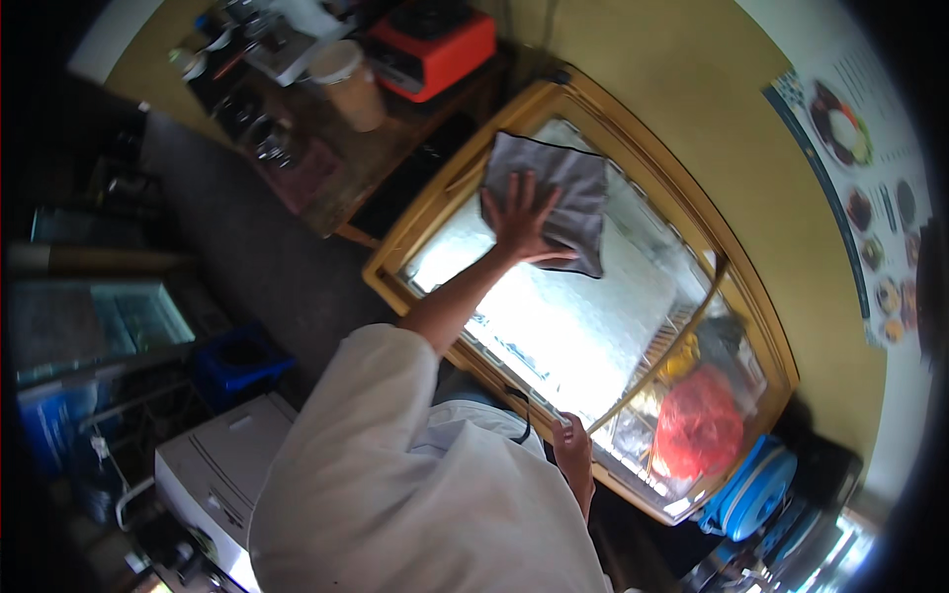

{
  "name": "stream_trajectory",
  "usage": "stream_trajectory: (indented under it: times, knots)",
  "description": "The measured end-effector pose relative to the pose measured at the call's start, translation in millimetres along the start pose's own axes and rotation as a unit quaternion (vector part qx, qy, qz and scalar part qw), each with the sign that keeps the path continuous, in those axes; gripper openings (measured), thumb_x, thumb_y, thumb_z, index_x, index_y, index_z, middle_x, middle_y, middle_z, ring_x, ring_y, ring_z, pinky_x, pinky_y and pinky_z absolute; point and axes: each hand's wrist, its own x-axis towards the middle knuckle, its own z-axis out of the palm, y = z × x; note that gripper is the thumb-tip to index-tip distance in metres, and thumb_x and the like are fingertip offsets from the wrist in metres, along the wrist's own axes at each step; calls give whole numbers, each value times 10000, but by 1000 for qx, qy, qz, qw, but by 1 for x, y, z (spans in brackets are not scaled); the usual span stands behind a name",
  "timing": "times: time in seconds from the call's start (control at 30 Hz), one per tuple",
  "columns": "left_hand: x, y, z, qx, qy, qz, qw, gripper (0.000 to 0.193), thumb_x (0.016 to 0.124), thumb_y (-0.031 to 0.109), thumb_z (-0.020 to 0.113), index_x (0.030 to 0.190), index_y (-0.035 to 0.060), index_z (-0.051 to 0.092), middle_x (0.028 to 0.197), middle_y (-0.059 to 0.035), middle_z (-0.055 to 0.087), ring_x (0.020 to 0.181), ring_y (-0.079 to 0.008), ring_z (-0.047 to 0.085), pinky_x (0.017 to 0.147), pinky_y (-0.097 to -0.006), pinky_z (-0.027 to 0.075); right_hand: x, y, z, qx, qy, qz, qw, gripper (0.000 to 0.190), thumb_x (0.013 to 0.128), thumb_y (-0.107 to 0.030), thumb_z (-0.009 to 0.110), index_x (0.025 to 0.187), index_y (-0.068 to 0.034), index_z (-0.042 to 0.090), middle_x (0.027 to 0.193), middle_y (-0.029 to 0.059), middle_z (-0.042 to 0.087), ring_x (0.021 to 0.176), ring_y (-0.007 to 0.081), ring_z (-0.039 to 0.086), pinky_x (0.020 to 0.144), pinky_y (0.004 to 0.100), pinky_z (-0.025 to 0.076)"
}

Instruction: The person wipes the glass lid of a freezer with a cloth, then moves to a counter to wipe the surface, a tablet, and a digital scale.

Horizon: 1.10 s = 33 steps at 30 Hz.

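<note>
My left hand [523,226] lies flat with fingers spread on a grey cloth [574,167] with dark edging. The cloth is spread over the far left part of the sliding glass lid [578,319] of a chest freezer, and strong glare whitens the glass near my body. My right hand [573,445] is at the freezer's tan front frame [474,359], its fingers curled. Something small and pale shows at its fingertips, but I cannot tell whether it is held. Through the right part of the glass, a red plastic bag [697,422] and a yellow item [680,357] are visible.
Left of the freezer, a wooden table [400,144] carries a red appliance [437,55] and a lidded tub [348,85]. A blue round container [756,489] stands beyond the right end. A white cabinet [222,445] and blue plastic item [241,363] are behind left. A food poster [852,193] hangs on the wall.
</note>
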Motion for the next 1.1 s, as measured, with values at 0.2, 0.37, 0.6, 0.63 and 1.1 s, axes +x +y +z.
stream_trajectory:
  times: [0.2,0.37,0.6,0.63,1.1]
  knots:
    - [-19,23,-1,13,-36,-9,999,1314,514,948,569,1553,215,237,1606,-255,12,1474,-468,-48,1010,-811,-49,-5,-10,-3,-9,-16,19,1000,373,956,-350,584,1163,-47,652,893,171,702,855,261,682,765,380,536]
    - [-106,67,1,-23,-85,18,996,1311,535,922,595,1571,244,164,1612,-239,-39,1477,-453,-82,1001,-820,-38,-2,-17,-1,23,-12,-4,1000,370,971,-344,564,1180,-49,643,924,187,702,877,280,682,776,388,536]
    - [-143,90,-14,-21,-225,2,974,1313,536,837,701,1576,308,100,1610,-231,-109,1462,-470,-150,984,-829,-57,-11,-2,1,62,9,-28,998,343,975,-325,580,1171,-51,645,928,168,701,860,258,681,765,373,538]
    - [-134,89,-16,-23,-223,23,974,1304,518,833,715,1571,321,139,1612,-236,-83,1464,-479,-121,982,-830,-54,-12,4,2,65,22,-36,997,338,974,-318,582,1161,-44,647,903,156,701,832,237,681,752,361,540]
    - [-73,120,36,9,-113,48,992,1359,523,906,640,1578,229,116,1604,-263,-57,1464,-479,-117,984,-824,-35,-65,161,28,29,-149,309,939,505,940,-498,514,1071,-46,698,938,190,720,955,339,695,850,406,521]
